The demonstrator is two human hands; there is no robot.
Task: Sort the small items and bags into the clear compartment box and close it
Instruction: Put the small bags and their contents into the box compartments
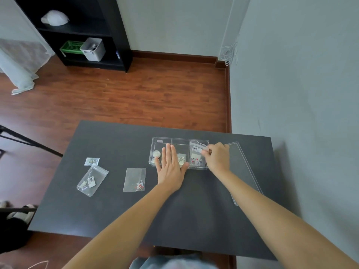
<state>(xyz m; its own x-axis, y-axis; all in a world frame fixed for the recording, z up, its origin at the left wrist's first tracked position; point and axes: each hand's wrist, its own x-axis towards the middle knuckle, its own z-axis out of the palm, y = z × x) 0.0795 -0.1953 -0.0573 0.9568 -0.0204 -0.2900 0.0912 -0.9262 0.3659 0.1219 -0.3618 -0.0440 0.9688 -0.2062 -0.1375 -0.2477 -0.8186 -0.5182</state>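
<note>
open clear compartment box point(179, 141) holds bags; three bags point(134, 179) lie left; lid point(243, 167) right.

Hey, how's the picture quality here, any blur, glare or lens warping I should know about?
Head view: soft, even light with faint shadows under the arms on the table; wide-angle warping bends the wall edges and table sides; the clear box and lid are hard to make out, showing mostly as pale edge lines; the clothing at the bottom edge is blurred; both hands look sharp.

Dark grey table point(116, 200) (clear box point(179, 139)).
</note>
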